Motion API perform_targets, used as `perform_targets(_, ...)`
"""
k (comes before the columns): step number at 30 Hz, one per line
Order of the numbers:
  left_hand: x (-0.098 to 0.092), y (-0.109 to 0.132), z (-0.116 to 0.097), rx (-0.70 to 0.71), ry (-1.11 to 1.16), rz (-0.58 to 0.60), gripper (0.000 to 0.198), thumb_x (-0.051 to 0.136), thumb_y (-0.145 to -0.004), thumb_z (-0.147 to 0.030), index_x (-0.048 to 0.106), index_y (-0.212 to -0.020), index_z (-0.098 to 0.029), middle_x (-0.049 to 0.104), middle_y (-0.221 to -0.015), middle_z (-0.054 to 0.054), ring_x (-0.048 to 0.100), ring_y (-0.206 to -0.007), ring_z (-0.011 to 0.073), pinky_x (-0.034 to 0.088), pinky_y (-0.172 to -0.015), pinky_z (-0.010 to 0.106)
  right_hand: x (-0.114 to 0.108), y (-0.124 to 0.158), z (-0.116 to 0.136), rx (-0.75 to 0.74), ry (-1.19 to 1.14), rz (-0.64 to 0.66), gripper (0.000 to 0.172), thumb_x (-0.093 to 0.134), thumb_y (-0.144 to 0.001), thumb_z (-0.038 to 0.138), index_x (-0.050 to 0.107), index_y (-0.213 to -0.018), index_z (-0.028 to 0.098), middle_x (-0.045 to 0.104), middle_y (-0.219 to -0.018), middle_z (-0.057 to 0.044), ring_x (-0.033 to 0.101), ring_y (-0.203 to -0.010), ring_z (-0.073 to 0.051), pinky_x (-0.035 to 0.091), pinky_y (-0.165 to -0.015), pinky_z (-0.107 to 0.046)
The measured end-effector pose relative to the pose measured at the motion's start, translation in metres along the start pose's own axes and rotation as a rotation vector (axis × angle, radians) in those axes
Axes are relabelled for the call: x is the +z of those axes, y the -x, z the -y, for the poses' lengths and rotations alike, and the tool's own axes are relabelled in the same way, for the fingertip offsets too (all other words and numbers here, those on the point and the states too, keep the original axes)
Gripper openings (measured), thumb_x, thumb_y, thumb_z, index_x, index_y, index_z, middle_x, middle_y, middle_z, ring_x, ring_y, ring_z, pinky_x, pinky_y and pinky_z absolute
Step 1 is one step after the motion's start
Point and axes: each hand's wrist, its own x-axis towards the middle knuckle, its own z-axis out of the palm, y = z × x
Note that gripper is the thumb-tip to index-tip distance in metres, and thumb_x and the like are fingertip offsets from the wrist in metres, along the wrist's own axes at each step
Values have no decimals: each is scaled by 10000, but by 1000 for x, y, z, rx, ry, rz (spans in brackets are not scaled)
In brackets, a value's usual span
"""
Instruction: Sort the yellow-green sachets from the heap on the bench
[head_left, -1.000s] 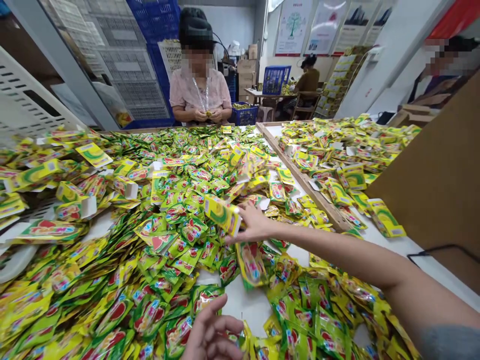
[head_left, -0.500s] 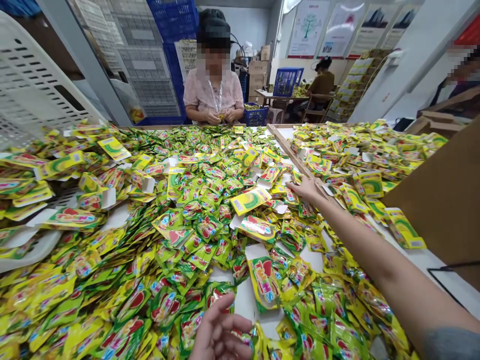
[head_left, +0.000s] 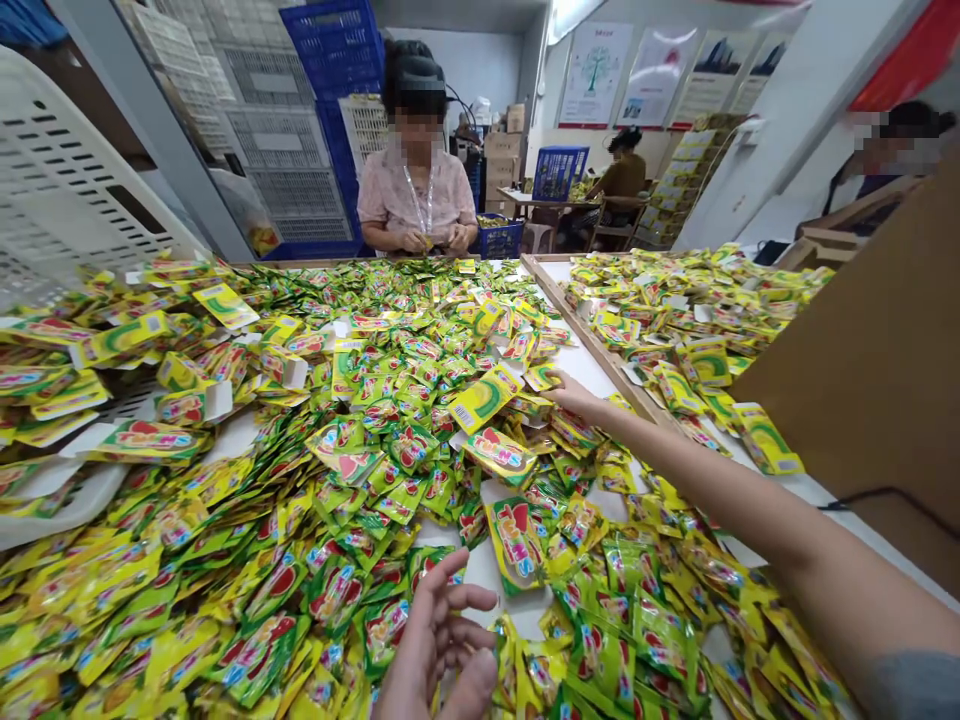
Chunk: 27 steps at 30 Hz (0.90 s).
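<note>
Across the white table (head_left: 596, 365), split by a wooden divider (head_left: 592, 335), the left hand (head_left: 431, 645) hangs with fingers loosely curled apart from the thumb, nothing visible in it, while the right hand (head_left: 576, 395) has shifted away from the divider. Its fingertips meet the right edge of a green-and-yellow carton (head_left: 540, 378), though I cannot tell whether they pinch it. The barcoded carton (head_left: 486, 397) it carried a second ago lies just left, among smaller sachets (head_left: 262, 655), so that placement looks done.

Left fingers (head_left: 436, 580) over packets (head_left: 337, 592), right fingers (head_left: 565, 390) at cartons (head_left: 486, 397)
</note>
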Motion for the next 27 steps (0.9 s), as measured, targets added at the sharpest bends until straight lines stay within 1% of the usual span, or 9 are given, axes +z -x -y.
perform_targets(3, 4, -1, -3, 41, -52, -37, 689, 608, -753, -574, 366, -1299, -231, 585, -1048, 92, 587, -810, 181, 467, -742, 304, 4, 27, 14, -24, -25, 81, 478, 559, -793, 322, 540, -1238, 149, 685, -1009, -106, 655, -796, -230, 527, -705, -328)
perform_targets(6, 3, -5, -4, 64, -91, -64, 678, 615, -756, -546, 367, -1296, -220, 586, -1058, 91, 582, -832, 182, 475, -751, 305, -2, 54, 32, -83, -10, 140, 414, 539, -827, 337, 575, -1204, 170, 690, -1023, -84, 653, -823, -206, 530, -702, -297)
perform_targets(9, -3, -9, -5, 84, -133, -60, 671, 608, -766, -526, 350, -1308, -228, 583, -1085, 85, 580, -891, 186, 474, -796, 313, -24, 75, 47, -135, 47, 155, 450, 536, -845, 381, 546, -1255, 195, 676, -1088, -87, 657, -831, -191, 531, -694, -286)
perform_targets(11, -7, -12, -6, 106, -156, -63, 668, 607, -765, -522, 343, -1304, -230, 579, -1100, 85, 572, -951, 199, 471, -824, 325, -44, 86, 48, -154, 104, 134, 424, 466, -888, 386, 534, -1269, 213, 663, -1124, -92, 665, -828, -183, 530, -690, -284)
perform_targets(14, -9, -13, -9, 144, -199, -74, 654, 613, -752, -516, 361, -1280, -223, 576, -1103, 87, 561, -985, 208, 473, -834, 336, -66, 100, 33, -140, 249, 79, 350, 433, -899, 329, 613, -1161, 184, 665, -1113, -111, 661, -890, -207, 517, -757, -307)
perform_targets(16, -7, -14, -12, 163, -250, -66, 617, 610, -747, -509, 405, -1246, -211, 582, -1082, 86, 569, -941, 197, 480, -819, 334, -68, 109, 13, -103, 378, 65, 282, 522, -836, 268, 670, -1047, 152, 682, -1062, -133, 646, -944, -251, 495, -814, -337)
perform_targets(18, -4, -15, -14, 184, -304, -58, 558, 606, -746, -491, 460, -1199, -200, 593, -1041, 81, 579, -871, 183, 493, -779, 326, -61, 120, -7, -66, 499, 78, 261, 604, -752, 205, 689, -991, 146, 693, -1020, -143, 638, -965, -283, 479, -835, -355)
perform_targets(22, 1, -15, -11, 257, -442, -52, 424, 579, -771, -427, 542, -1118, -186, 618, -971, 75, 595, -770, 173, 504, -699, 316, -44, 136, -33, -69, 653, 98, 237, 625, -715, 181, 679, -945, 156, 695, -989, -133, 637, -950, -274, 463, -805, -328)
perform_targets(27, 1, -19, -6, 358, -675, 11, 290, 526, -825, -343, 590, -1060, -186, 649, -964, 71, 616, -794, 180, 502, -714, 312, -44, 152, -32, -81, 716, 47, 157, 602, -730, 204, 626, -880, 164, 690, -879, -129, 641, -840, -276, 429, -651, -298)
